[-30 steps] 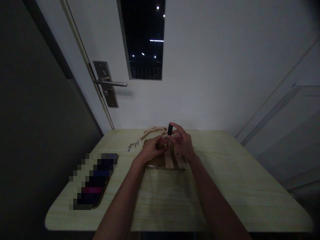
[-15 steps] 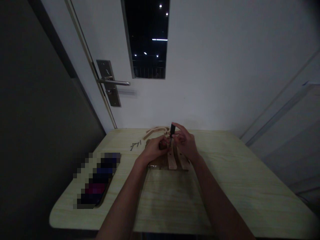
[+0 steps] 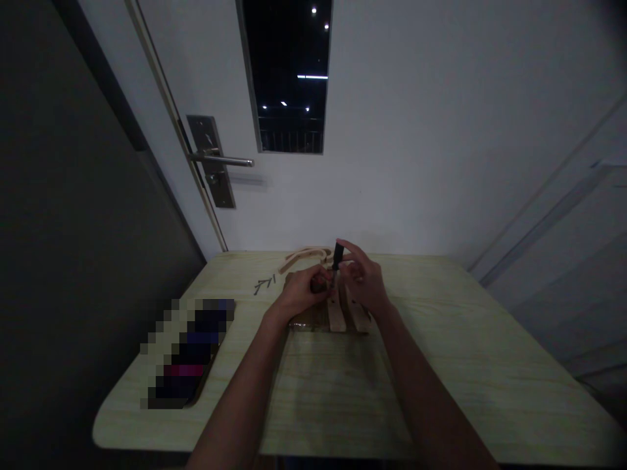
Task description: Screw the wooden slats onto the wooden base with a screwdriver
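Note:
In my right hand is a screwdriver with a short black handle, held nearly upright between the fingers. Its shaft points down at a pale wooden strip. My left hand has its fingers pinched together beside the shaft, low over the wood; what they grip is hidden. A second pale wooden strip lies alongside under my right hand. Both strips rest on a brown, shiny, flat block, partly covered by my hands.
Several dark screws lie left of the block on the wood-grain table. Curved pale wooden pieces sit behind my left hand. A phone-like dark object, blurred out, lies at the left. A white door rises behind the table.
Hands, screwdriver and strips keep nearly the same places. The whole view has shifted very slightly.

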### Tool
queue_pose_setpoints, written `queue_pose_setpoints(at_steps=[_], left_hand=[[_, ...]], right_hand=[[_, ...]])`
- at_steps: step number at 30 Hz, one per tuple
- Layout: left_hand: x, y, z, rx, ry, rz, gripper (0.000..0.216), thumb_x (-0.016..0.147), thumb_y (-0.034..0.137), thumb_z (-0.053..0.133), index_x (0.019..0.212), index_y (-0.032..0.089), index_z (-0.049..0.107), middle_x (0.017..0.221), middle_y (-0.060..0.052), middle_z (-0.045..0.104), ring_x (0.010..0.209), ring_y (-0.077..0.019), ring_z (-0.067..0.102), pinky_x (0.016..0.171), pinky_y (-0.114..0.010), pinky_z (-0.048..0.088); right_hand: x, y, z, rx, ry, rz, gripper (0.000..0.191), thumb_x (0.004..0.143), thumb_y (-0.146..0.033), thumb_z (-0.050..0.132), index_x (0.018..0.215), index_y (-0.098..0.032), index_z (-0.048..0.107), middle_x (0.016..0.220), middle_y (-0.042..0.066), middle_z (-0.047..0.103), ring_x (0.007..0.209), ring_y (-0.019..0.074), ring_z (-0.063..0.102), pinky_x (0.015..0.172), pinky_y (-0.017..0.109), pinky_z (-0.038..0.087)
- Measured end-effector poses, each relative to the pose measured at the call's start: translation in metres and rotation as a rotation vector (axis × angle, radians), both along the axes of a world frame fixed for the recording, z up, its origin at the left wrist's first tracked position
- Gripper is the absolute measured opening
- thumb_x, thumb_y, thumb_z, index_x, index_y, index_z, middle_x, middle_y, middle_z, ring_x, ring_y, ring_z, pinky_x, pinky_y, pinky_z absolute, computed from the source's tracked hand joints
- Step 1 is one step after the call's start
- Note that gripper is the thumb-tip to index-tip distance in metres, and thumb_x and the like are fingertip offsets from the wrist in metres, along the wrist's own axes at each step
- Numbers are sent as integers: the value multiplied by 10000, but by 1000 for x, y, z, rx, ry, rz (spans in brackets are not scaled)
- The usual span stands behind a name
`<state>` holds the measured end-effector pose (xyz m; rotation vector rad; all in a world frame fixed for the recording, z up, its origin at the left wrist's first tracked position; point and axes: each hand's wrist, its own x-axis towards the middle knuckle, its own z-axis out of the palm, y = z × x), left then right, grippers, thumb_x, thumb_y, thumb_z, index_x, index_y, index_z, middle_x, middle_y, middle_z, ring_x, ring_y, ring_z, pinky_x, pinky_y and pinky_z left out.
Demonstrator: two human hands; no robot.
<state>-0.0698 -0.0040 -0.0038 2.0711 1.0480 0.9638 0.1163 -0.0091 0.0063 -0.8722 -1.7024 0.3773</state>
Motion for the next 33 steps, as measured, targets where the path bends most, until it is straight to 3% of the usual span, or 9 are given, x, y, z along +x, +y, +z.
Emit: queue_pose_setpoints(at_steps=[5,10,21,30,33], left_hand=[[0,-1,2,-17,17,1,175,763,231,724,920,194,658,840,-1,703,750,-161,612,694,-265,450],[0,0,1,3,41,20,207,762,237,738,948,191,660,853,-7,706,777,-174,629,704,-273,456],[-1,2,-4,21,13,3,183,778,293,729,906,193,643,769,17,648,702,-144,566,661,-263,432],[-1,2,-2,15,32,14,213,773,299,733,944,196,660,826,-3,690,757,-170,610,707,-285,457],[-1,2,-3,12,35,16,206,775,289,721,949,196,662,829,-5,689,755,-170,607,707,-284,450]], right_hand=[[-1,1,0,-19,33,25,439,924,-288,583,1355,-204,590,958,71,774,563,106,640,485,212,523],[0,3,-1,-8,24,10,441,914,-313,620,1344,-215,599,897,43,770,487,80,556,445,197,460],[0,5,-1,11,41,-24,447,859,-288,699,1298,-238,635,852,4,717,451,64,476,440,210,445],[1,0,1,-13,10,2,435,947,-291,554,1372,-210,599,978,77,758,526,85,595,472,211,498],[1,1,0,-22,26,20,443,934,-288,571,1368,-204,599,938,69,766,521,93,599,462,215,496]])
